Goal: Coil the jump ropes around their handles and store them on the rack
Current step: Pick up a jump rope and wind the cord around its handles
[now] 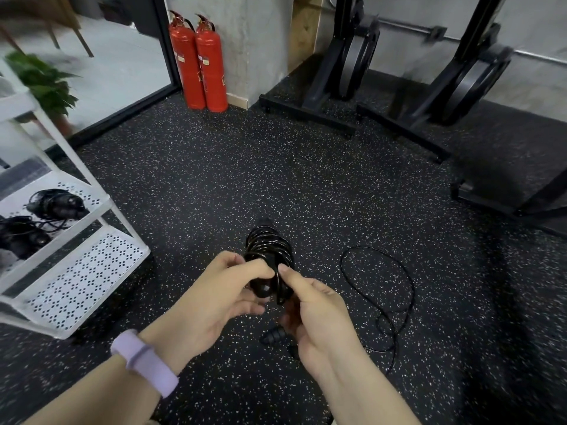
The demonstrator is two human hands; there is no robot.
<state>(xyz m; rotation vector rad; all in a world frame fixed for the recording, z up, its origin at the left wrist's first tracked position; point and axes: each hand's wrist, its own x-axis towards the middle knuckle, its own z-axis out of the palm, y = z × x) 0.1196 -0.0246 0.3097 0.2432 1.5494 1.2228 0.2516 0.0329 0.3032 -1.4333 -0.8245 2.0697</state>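
Observation:
A black jump rope (268,251) is wound in tight coils around its black handles, held in front of me above the floor. My left hand (214,299) grips the lower part of the bundle, thumb on top. My right hand (316,314) pinches the cord end against the coils. Below my hands a second black jump rope lies on the floor, its ribbed handle (274,335) partly hidden and its loose cord (395,289) looping to the right. The white perforated rack (92,265) stands at the left with coiled black ropes (56,204) on its middle shelf.
Two red fire extinguishers (199,62) stand against the wall ahead. Black exercise machines (346,72) with long floor bases fill the back right. A potted plant (46,84) sits behind the rack. Speckled black rubber floor lies between me and them.

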